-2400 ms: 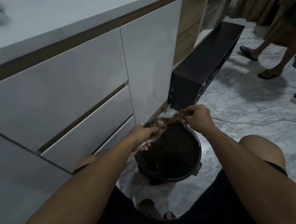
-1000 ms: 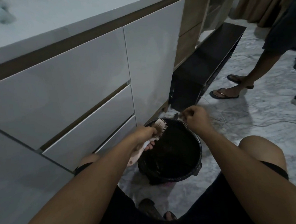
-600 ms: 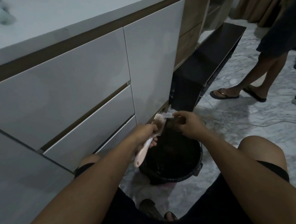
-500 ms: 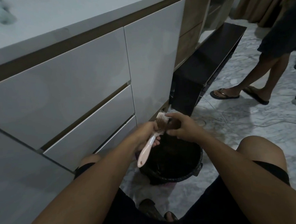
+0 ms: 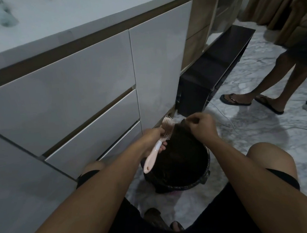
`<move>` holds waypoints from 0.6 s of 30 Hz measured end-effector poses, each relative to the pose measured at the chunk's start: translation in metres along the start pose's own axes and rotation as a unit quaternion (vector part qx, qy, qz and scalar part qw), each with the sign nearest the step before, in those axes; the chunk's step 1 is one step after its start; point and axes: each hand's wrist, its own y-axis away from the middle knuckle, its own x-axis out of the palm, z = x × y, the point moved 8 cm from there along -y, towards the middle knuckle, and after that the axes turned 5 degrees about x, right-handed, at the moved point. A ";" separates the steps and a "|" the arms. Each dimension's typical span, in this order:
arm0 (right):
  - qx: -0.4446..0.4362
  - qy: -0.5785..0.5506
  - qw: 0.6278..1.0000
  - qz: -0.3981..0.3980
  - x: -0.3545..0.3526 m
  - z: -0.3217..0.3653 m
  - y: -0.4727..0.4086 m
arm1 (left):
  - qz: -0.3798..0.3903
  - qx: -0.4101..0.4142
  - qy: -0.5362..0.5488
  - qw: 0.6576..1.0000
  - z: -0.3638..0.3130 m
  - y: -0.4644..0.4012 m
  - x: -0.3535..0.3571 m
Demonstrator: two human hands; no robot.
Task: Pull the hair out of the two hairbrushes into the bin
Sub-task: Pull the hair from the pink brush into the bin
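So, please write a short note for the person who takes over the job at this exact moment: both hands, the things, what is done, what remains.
Left hand: closed on the pink plastic hairbrush, bristles toward the right hand, above the round black bin on the marble floor.
Right hand: pinching a dark tuft of hair over the bin.
Done: most hair seems off this brush.
Left: drop the tuft into the bin, check the bristles. A second hairbrush is not in view; find and clean it.
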 end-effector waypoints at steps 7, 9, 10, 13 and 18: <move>-0.133 0.036 0.982 0.127 0.034 0.026 0.024 | 0.020 0.004 0.005 1.000 -0.007 0.007 0.012; -0.139 0.043 0.986 0.084 0.027 0.028 0.022 | 0.017 0.002 -0.010 1.000 -0.005 0.006 0.012; -0.124 0.044 0.989 0.061 0.023 0.026 0.019 | 0.016 0.000 -0.014 1.000 -0.003 0.005 0.011; -0.055 0.049 0.997 0.011 0.010 0.013 0.007 | 0.015 0.003 -0.028 0.999 0.000 0.003 0.007; -0.052 0.017 0.998 0.025 0.008 0.016 0.010 | 0.010 0.008 -0.043 0.999 -0.001 -0.001 0.006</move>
